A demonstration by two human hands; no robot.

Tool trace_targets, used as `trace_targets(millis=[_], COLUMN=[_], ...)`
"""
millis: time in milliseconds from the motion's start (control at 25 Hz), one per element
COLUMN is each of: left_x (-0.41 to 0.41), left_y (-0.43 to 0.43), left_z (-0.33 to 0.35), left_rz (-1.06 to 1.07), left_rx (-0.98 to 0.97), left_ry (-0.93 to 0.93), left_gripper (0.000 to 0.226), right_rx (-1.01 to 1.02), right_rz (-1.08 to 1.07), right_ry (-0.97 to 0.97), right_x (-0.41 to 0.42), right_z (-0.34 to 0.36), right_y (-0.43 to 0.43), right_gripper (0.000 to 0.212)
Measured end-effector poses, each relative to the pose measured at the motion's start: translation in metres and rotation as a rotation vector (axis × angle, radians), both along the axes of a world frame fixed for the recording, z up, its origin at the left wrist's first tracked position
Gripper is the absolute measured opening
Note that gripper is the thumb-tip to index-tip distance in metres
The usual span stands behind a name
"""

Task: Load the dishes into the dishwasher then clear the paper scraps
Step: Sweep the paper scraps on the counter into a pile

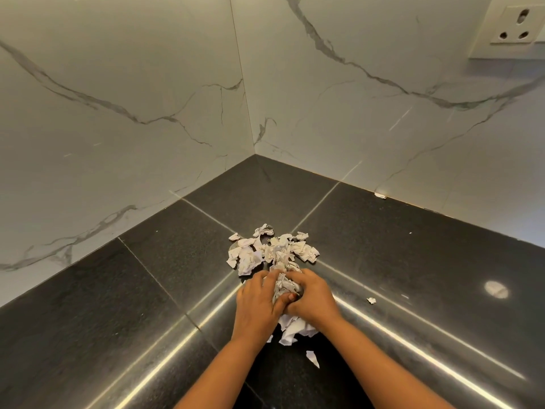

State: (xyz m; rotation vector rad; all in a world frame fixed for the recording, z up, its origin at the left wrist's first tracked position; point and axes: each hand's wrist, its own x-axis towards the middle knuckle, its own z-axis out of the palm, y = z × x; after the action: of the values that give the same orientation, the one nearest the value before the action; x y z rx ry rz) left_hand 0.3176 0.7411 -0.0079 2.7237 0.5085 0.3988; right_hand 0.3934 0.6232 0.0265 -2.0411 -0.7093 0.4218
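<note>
A heap of crumpled white paper scraps [271,249] lies on the black stone counter [132,290] near its inner corner. My left hand [258,302] and my right hand [312,299] sit side by side at the near end of the heap, fingers curled around a bunch of scraps [284,286] squeezed between them. More scraps [295,329] stick out under my wrists. No dishes or dishwasher are in view.
Stray bits lie apart: one [371,300] right of my hands, one [312,358] near my forearms, one [380,196] by the right wall. White marble walls meet in the corner behind. A wall socket [514,22] sits top right.
</note>
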Motion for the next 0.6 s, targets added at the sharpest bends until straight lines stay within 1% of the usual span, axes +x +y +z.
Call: trace_targets(millis=[80,160,240,320,480,600], left_x=[0.006,0.011,0.015,0.017,0.027,0.034], left_y=[-0.006,-0.011,-0.015,-0.02,-0.033,-0.049], left_z=[0.001,0.001,0.003,0.007,0.019,0.032], left_rz=[0.011,0.012,-0.009,-0.034,-0.096,-0.167], left_rx=[0.004,-0.04,-0.084,-0.109,-0.131,-0.116], left_ry=[-0.027,-0.051,-0.081,-0.133,-0.221,-0.277], left_gripper=[0.068,0.06,0.046,0.037,0.035,0.029], right_rx=[0.089,0.158,0.199,0.228,0.329,0.404], right_rz=[-0.091,-0.171,-0.214,-0.251,-0.377,-0.457], right_ry=[0.046,0.095,0.134,0.197,0.279,0.302], right_x=[-0.003,-0.006,-0.005,-0.004,-0.003,-0.004], right_z=[0.001,0.001,0.0,-0.002,-0.001,0.011], right_y=[-0.002,-0.003,-0.006,-0.008,-0.02,-0.037], right_gripper=[0.056,0.047,0.038,0.037,0.031,0.037])
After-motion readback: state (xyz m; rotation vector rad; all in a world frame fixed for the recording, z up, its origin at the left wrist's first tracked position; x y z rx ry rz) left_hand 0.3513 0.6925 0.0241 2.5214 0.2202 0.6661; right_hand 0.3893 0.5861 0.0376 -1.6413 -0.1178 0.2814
